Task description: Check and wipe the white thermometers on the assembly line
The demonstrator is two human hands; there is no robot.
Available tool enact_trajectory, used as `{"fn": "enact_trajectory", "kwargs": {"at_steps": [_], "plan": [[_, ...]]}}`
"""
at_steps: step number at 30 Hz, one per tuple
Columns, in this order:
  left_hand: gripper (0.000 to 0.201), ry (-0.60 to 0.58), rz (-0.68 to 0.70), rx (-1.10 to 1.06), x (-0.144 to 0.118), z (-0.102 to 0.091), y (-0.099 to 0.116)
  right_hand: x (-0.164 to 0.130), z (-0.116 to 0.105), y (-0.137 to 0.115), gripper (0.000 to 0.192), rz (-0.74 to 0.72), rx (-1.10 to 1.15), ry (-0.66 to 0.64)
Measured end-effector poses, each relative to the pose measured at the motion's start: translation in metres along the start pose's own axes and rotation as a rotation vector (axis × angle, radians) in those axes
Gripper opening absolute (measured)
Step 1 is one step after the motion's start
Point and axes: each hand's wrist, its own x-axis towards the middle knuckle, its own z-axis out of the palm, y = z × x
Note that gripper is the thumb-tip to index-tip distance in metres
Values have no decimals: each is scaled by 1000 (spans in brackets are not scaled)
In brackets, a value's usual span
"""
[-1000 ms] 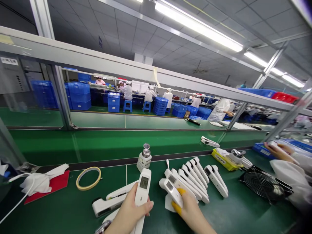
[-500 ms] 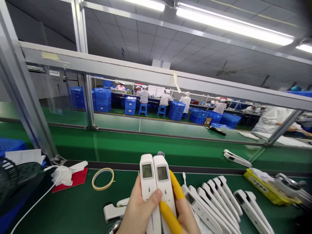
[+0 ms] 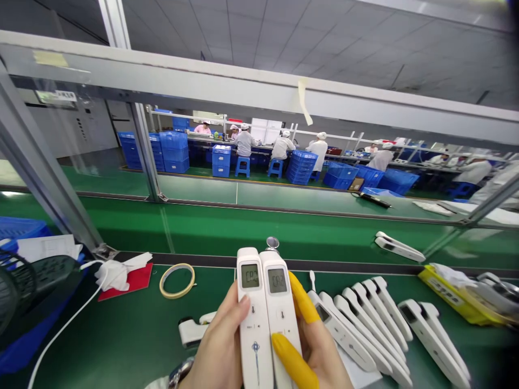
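I hold two white handheld thermometers upright, side by side, screens toward me. My left hand [image 3: 221, 348] grips the left thermometer [image 3: 253, 313], thumb on its face. My right hand [image 3: 318, 346], with yellow finger cots on thumb and forefinger, grips the right thermometer [image 3: 279, 310]. Both small screens are lit. To the right a row of several white thermometers [image 3: 365, 321] lies on the green mat [image 3: 121, 335]. One more thermometer [image 3: 194, 329] lies on the mat left of my hands.
A roll of tape [image 3: 177, 280], a red pad [image 3: 130, 278] with white cloth, a black fan [image 3: 16, 286] and a white cable lie at left. A yellow tray [image 3: 450, 294] sits at right. One thermometer [image 3: 399, 247] lies on the conveyor belt behind. Workers sit at far benches.
My right hand lifted a thermometer from the row and brought it beside the one in my left hand. Both are now held up together, and my view swung left.
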Motion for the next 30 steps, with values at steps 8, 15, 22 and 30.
{"fn": "enact_trajectory", "kwargs": {"at_steps": [8, 15, 22, 30], "plan": [[50, -5, -175, -84, 2, -1, 1, 0, 2, 2, 92, 14, 35, -5], [42, -41, -127, -137, 1, 2, -1, 1, 2, 3, 79, -36, 86, 52], [41, -2, -95, -67, 2, 2, -3, 4, -4, 11, 53, -28, 12, 31], [49, 4, -68, -62, 3, 0, -4, 3, 0, 11, 86, -107, -25, 82]]}}
